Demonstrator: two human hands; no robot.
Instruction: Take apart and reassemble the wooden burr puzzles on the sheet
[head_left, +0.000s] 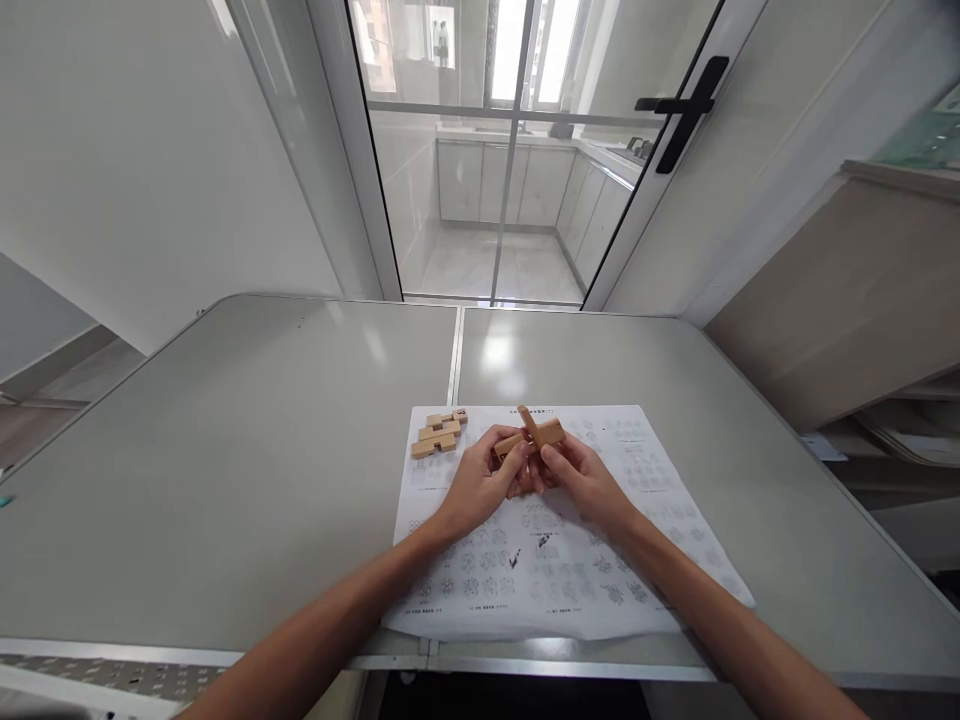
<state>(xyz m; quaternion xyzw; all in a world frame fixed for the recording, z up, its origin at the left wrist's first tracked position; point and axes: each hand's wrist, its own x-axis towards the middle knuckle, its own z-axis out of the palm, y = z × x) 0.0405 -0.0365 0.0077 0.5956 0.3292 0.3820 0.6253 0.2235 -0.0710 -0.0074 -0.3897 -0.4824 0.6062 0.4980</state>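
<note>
Loose notched wooden blocks [439,431] on printed sheet [480,622], 10 o'clock from hands. Left hand [482,475] curled, pinching wooden block cluster [548,434] near sheet's 12 o'clock. Right hand [589,477] curled, gripping cluster's 3 o'clock side. Probably light, stiff, not slippery; hold flat faces, clear of notches.

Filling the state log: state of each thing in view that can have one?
Held wooden pieces: set at differing angles; interlock unclear
Left grip: closed on them
Right grip: closed on them
Printed sheet: spread out, print up
Loose wooden pieces: lying on sheet
Glass door: apparently closed
Door handle: lever roughly level
</note>
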